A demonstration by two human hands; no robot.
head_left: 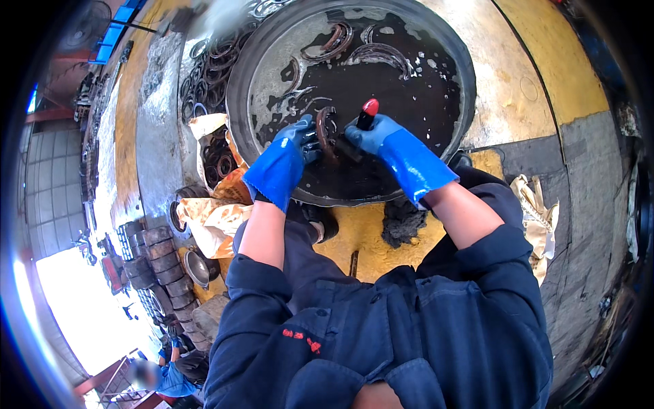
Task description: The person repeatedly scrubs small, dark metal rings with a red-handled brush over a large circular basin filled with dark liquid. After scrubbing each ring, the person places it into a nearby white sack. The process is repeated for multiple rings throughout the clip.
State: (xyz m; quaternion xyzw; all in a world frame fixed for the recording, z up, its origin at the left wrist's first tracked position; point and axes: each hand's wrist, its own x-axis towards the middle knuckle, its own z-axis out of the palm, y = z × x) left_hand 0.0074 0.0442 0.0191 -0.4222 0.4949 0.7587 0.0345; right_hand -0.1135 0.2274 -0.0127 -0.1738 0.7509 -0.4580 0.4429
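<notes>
Over the dark liquid in a large round black basin [240,88], both my hands work in long blue rubber gloves. My left hand [298,140] is closed on the edge of a reddish-brown ring [323,127], which stands tilted with its lower part near the liquid. Wrapped around a black-handled tool with a red end [368,114], my right hand [379,135] is just right of the ring. A dark, blocky part shows below that hand beside the ring; its kind is unclear. Several more rings [336,42] lie partly under the liquid at the far side.
Left of the basin are a heap of dark rings [216,65] and an open sack [208,124] holding more. Stacked dark cylinders [161,255] and a metal bowl [196,268] stand lower left. A crumpled sack [536,218] lies right. Another person [176,376] is at lower left.
</notes>
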